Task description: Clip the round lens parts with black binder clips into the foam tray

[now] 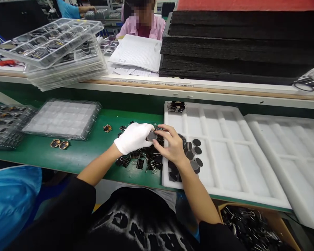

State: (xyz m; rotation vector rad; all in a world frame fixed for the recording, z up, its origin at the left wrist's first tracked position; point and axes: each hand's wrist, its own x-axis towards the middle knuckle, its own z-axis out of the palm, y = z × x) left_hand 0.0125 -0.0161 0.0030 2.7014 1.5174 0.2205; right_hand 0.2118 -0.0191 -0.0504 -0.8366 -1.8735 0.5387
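Note:
My left hand (133, 138), in a white glove, is closed on a dark grey round disc (151, 136) by its rim. My bare right hand (173, 146) comes from the other side, its thumb and fingertips curled against the disc's right edge. Beneath both hands, a heap of black binder clips (140, 163) lies on the green tabletop, partly hidden by them. Beside my right wrist, several loose dark round discs (197, 150) lie in the near left compartment of a white foam tray (216, 139). A bunch of binder clips (177, 106) sits in its far left corner.
Left are gold-rimmed round pieces (59, 143), a clear-lidded tray (61, 118) and stacked trays (9, 122). A shelf (136, 87) crosses behind, bearing clear cases (65, 45), papers (137, 52) and black foam sheets (238, 48). Another foam tray (290, 157) and a clip box (251, 226) stand right. A person (157, 26) sits opposite.

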